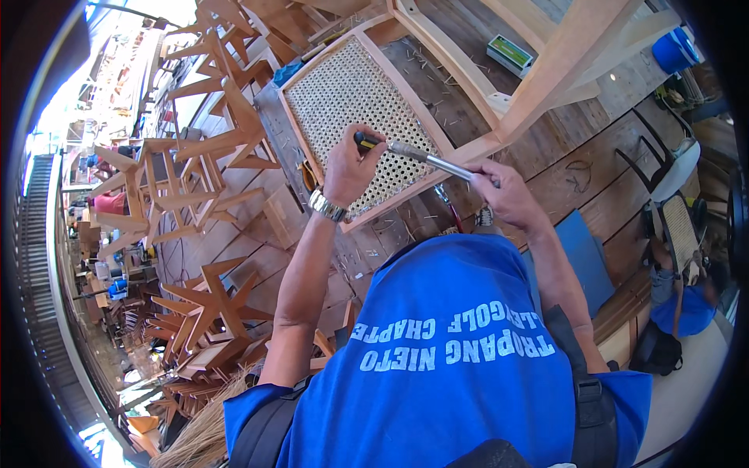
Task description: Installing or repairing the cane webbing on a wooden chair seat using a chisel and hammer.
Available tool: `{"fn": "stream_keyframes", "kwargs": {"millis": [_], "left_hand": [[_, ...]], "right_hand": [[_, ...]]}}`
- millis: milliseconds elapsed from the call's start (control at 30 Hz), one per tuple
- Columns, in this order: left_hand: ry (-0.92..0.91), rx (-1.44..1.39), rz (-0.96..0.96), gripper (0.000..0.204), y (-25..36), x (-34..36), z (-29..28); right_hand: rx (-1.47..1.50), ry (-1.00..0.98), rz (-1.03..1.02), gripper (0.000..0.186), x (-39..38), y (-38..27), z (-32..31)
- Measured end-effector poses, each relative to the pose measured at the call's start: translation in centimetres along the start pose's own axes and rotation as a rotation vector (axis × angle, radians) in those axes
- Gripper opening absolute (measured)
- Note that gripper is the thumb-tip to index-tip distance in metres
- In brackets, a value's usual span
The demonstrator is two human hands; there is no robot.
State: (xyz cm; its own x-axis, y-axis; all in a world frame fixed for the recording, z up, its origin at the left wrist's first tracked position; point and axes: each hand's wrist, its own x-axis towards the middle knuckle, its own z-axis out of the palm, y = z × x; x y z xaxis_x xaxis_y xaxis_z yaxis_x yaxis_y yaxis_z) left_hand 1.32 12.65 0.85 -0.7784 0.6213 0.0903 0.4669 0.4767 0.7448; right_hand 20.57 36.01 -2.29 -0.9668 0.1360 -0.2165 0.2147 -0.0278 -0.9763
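Observation:
A woven cane panel [355, 93] in a pale wooden chair frame [406, 82] lies in front of me. Over its near part, my left hand [349, 168] pinches a short black-and-yellow tool handle [365, 141]; the rest of that tool is hidden. My right hand [507, 195] is closed round a metal-shafted hammer [445, 164], whose far end reaches to the left hand's fingers. Pliers with orange handles [308, 176] lie by the panel's left edge. Near its lower right edge is a slim tool with a red handle [451, 209].
Small slivers lie scattered over the wooden work surface [437, 101]. A green box [509, 56] and a blue bucket [675, 51] stand beyond. Stacked wooden chair frames [222, 136] crowd the left. A blue board [581, 261] lies at right, near another person [686, 308] with a cane panel.

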Motion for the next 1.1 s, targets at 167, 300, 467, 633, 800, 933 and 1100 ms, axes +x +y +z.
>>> {"fn": "stream_keyframes", "kwargs": {"millis": [167,300,467,633,800,933,1100], "left_hand": [[-0.001,-0.018,0.013,0.023,1.5,-0.1,-0.1],[-0.126,0.099,-0.095,0.022,1.6,-0.3,0.0],[-0.019,-0.058,-0.04,0.024,1.4,-1.0,-0.3],[-0.094,0.01,-0.07,0.021,1.0,-1.2,0.4],[0.023,-0.117,-0.018,0.021,1.2,-2.1,-0.2],[-0.077,-0.043,-0.045,0.022,2.0,-2.2,0.8],[-0.002,-0.129,0.01,0.022,1.6,-3.6,0.3]], "right_hand": [[0.197,0.285,0.049,0.025,-1.2,-2.3,-0.8],[0.093,0.357,-0.002,0.026,-0.9,0.1,0.5],[0.108,0.23,0.056,0.026,-2.1,-0.8,0.1],[0.064,0.232,-0.008,0.026,-2.1,-0.3,0.9],[-0.006,0.091,0.073,0.027,-3.1,-1.2,-0.5],[0.106,0.25,0.071,0.028,-3.4,-2.2,-0.7],[-0.175,-0.021,-0.103,0.029,-3.9,-0.6,-1.0]]}}
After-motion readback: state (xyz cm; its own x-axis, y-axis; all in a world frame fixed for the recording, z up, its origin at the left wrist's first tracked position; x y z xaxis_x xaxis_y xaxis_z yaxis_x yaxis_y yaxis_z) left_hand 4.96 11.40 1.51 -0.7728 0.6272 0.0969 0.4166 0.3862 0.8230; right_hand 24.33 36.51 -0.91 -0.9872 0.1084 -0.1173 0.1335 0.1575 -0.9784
